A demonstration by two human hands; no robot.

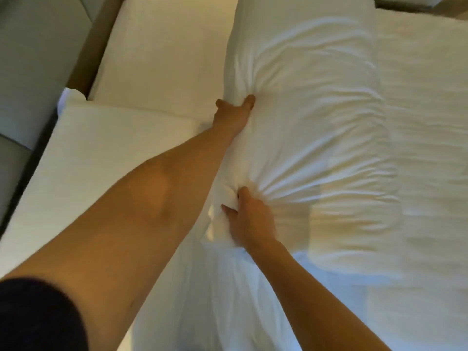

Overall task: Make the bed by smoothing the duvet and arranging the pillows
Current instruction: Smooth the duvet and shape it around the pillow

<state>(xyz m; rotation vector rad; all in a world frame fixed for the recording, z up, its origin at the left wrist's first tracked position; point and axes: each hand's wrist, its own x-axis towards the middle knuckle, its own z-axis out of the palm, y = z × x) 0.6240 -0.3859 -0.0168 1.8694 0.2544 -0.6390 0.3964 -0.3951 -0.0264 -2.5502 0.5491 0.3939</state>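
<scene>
Currently your left hand (234, 111) grips the edge of the soft white fabric pillow (304, 110), fingers (249, 100) curled — your right hand (249, 219) clenches its bunched cloth.

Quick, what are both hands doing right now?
The left hand is closed, gripping the edge of the white pillow.
The right hand is closed, gripping the same edge nearer the person and bunching the fabric.

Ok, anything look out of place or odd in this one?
The white pillow is puckered into radiating creases where the left hand and right hand each take a grip on its edge. The duvet beside it is wrinkled. Nothing looks spilled or damaged.
</scene>
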